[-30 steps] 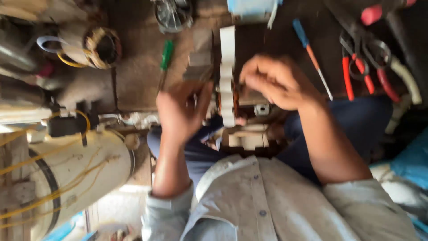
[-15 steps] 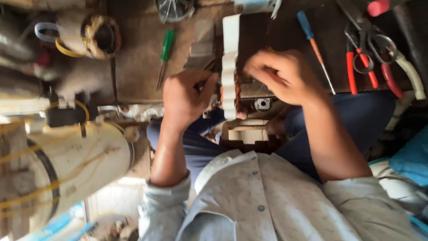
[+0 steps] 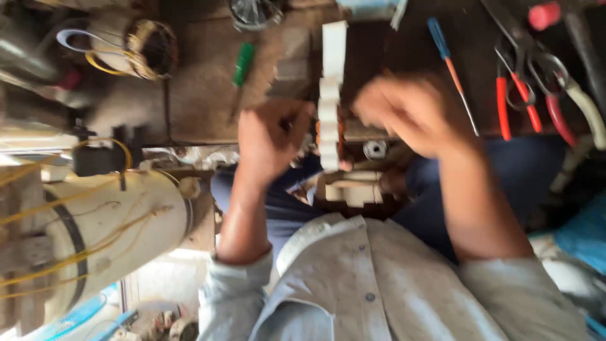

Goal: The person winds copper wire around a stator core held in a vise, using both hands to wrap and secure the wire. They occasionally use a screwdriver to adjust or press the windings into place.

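Observation:
A white stepped block (image 3: 332, 95) stands upright on a dark wooden bench (image 3: 202, 95), above a pale wooden base (image 3: 353, 192). My left hand (image 3: 271, 139) is curled against the block's left side, fingers closed at its edge. My right hand (image 3: 410, 113) is just right of the block, fingers bent toward it and blurred by motion; what it holds is unclear. Something orange shows between the block and my right hand. My grey shirt (image 3: 379, 284) and dark trousers fill the lower part of the view.
A green screwdriver (image 3: 243, 63) lies left of the block and a blue-handled one (image 3: 445, 50) to its right. Red pliers (image 3: 505, 107) and scissors (image 3: 536, 69) lie at far right. A wound stator (image 3: 151, 44) sits top left, a white cylinder with yellow wires (image 3: 113, 233) lower left.
My left hand has closed in on the block's left side. My right hand has lifted slightly and is now blurred with motion beside the block.

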